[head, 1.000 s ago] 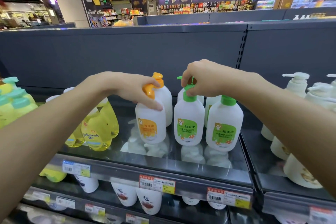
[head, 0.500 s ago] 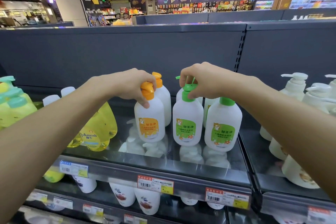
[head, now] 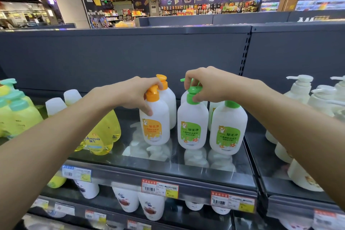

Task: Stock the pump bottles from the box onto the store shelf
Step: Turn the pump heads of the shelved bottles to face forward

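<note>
On the glass shelf (head: 186, 168) stands a white pump bottle with an orange pump and orange label (head: 155, 127). My left hand (head: 134, 93) grips it round the neck and shoulder. To its right a white bottle with a green pump and green label (head: 191, 129) stands upright, and my right hand (head: 207, 84) pinches its pump head. Another green-label bottle (head: 228, 130) stands beside it on the right. A second orange-pump bottle (head: 168, 97) and more green ones stand behind. No box is in view.
Yellow bottles (head: 100, 134) and teal-capped ones (head: 15, 110) fill the shelf's left side. Cream-white pump bottles (head: 298, 91) stand on the neighbouring shelf at right. A dark back panel (head: 130, 58) rises behind. Lower shelves hold white bottles (head: 151, 207) behind price tags (head: 160, 188).
My left hand has shifted up from the orange bottle's shoulder to curl round its pump neck. My right hand stays on the green pump. The bottles have barely moved.
</note>
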{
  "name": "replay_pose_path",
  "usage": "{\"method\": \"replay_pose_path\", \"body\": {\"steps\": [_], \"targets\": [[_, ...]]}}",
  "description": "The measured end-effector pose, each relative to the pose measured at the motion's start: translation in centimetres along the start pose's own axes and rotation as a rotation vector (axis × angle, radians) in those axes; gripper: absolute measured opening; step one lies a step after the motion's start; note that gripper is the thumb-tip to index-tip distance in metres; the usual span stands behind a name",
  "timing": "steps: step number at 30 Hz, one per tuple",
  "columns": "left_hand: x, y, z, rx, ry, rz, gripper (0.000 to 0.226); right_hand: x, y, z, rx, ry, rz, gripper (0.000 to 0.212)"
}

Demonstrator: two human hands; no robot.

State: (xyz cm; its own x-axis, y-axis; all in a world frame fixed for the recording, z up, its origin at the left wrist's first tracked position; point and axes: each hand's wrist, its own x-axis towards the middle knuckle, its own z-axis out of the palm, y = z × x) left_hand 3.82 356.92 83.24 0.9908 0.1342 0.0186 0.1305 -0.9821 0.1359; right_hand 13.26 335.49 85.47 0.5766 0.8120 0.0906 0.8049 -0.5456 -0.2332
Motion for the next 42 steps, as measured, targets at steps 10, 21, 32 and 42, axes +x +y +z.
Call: {"method": "replay_pose_path", "body": {"steps": [10,21,32,42], "targets": [[-0.2,0.4,0.1,-0.124,0.016,0.039,0.065,-0.2,-0.1,0.3,0.0,0.024,0.025,0.024],[-0.5,0.6,-0.5,-0.115,-0.128,-0.034,0.102,-0.7,-0.1,0.5,0.005,0.049,0.024,0.027],[3.5,2.8,-7.8,0.201,0.13,0.033,0.044,-1.9,0.4,-0.7,-0.061,0.056,0.001,0.029],[7.6,1.6,-3.2,0.304,-0.024,0.036,0.039,-1.9,1.5,0.6,-0.073,0.149,-0.081,0.03]]}}
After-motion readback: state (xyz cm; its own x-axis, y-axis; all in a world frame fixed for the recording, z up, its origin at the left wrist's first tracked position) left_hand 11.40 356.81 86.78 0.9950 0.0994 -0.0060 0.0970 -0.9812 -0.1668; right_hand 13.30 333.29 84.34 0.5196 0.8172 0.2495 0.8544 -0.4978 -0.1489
